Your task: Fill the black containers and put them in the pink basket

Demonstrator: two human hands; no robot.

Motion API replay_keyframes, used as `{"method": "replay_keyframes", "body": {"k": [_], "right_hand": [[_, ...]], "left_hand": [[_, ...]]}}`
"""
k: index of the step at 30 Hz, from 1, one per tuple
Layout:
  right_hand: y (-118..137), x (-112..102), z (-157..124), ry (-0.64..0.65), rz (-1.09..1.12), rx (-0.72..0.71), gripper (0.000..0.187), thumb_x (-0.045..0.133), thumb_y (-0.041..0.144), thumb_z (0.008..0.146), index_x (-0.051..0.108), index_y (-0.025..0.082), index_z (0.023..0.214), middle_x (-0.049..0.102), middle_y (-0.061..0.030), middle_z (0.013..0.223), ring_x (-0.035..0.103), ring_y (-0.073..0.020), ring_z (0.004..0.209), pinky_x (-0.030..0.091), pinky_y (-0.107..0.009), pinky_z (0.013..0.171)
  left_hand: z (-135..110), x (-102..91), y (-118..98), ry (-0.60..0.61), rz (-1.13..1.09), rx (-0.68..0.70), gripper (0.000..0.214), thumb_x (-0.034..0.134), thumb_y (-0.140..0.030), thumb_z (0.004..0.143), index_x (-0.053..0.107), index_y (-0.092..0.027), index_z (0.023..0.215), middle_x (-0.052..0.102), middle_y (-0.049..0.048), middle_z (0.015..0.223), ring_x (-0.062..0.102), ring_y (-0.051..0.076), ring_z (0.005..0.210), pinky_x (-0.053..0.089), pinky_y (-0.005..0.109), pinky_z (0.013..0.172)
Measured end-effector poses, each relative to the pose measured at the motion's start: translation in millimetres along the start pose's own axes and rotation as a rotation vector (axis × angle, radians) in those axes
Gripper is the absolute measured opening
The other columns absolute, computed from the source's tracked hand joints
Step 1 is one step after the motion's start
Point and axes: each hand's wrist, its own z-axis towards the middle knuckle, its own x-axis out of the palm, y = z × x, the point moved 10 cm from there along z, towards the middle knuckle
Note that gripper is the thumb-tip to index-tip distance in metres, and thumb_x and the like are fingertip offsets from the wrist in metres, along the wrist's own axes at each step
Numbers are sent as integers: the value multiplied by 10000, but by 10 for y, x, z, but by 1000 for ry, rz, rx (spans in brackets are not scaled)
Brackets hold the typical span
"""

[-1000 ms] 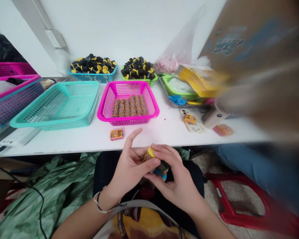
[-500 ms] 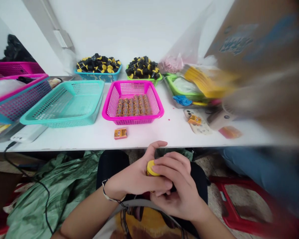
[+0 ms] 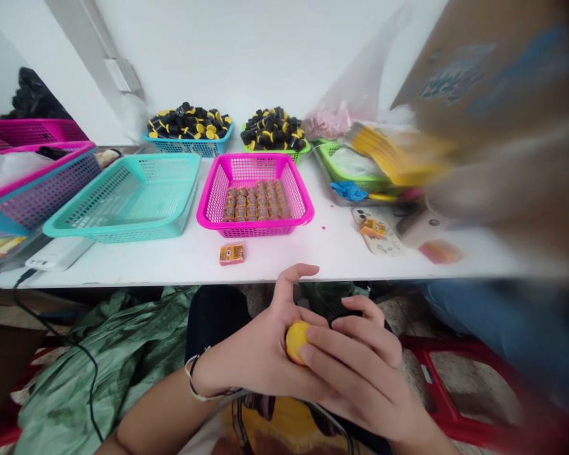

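Note:
My hands are together above my lap, just below the table edge. A small yellow-capped cylinder (image 3: 297, 341) sits between my left hand (image 3: 258, 357) and my right hand (image 3: 358, 376). Only its yellow top shows, and my fingers hide the rest. Beyond my hands, a pink plastic basket (image 3: 255, 227) holds tidy rows of small labelled cylinders (image 3: 256, 202). A small orange box (image 3: 231, 254) lies on the white table (image 3: 171, 272), closest to my left hand.
A teal basket (image 3: 123, 199) stands left of the pink one. Black-and-yellow parts fill a blue basket (image 3: 189, 148) and a green basket (image 3: 270, 151) behind. A blurred cardboard sheet (image 3: 493, 82) hangs at right, above a person's blue-clad leg (image 3: 493, 328) and a red stool (image 3: 446, 385).
My hands have moved lower and closed further around the cylinder, hiding its labelled body. Its yellow top now faces up and to the right. My left thumb has risen.

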Motion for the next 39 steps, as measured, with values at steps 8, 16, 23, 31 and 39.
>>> {"method": "replay_keyframes", "body": {"k": [8,16,23,31,39], "right_hand": [[216,0,253,34,-54,-163,277,521,129,990,686,231,1186,737,-18,978,655,-216,1069,449,-450,1150],[195,34,311,35,-1,-139,328,543,105,987,658,240,1263,722,-19,960,641,-222,1075,506,-466,1113],[180,78,360,9,-68,-160,246,587,143,967,669,175,1197,689,-62,942,630,-244,1021,547,-478,1043],[-808,145,401,-113,-189,28,472,716,294,888,534,265,1322,545,-131,1349,549,-312,1263,500,-522,1032],[-2476,219,70,-297,-415,349,507,575,412,932,441,194,1371,495,-207,1312,484,-423,1269,406,-694,981]], "left_hand": [[-13,20,-107,5,-22,164,968,809,-7,721,213,-336,1410,718,-46,987,713,109,830,480,190,699],[-8,-29,-83,-48,71,138,953,824,-60,737,224,-326,1429,735,20,1084,741,168,925,541,274,800],[-89,-201,-355,-160,557,144,811,801,-89,720,369,-288,1377,646,59,1225,664,215,1051,524,333,887],[384,-796,-1327,-311,1239,122,239,707,-337,890,691,-213,1093,758,20,1013,692,184,864,527,290,775],[1610,-2157,-2020,-570,1634,-112,296,654,-350,984,656,-156,1207,687,94,1213,688,237,1036,592,448,893]]}}
